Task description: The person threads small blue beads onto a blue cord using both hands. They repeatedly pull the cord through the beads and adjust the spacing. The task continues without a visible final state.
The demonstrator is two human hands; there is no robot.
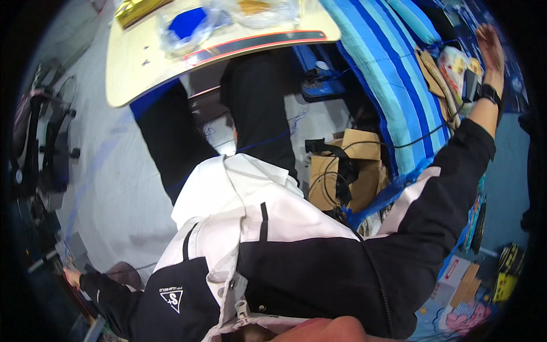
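My right hand [491, 48] is stretched out at the far upper right, open, with its fingers extended and nothing visible in it. A dark watch sits on that wrist. Below the hand lie a clear bag with red and yellow contents [453, 68] and a small dark object [470, 85], on the edge of a blue striped mattress or cushion [393, 74]. My left hand [71, 276] reaches out at the far lower left, small and close to the dark rim of the picture. Its fingers are too unclear to make out, as is whatever it touches.
A cream tabletop [128, 85] ahead bears a blue item in clear plastic [187, 24], another plastic bag [268, 12], a golden box [137, 10] and a dark red-edged strip [250, 47]. An open cardboard box [364, 145] with cables stands right of my legs. A black chair [54, 145] is left.
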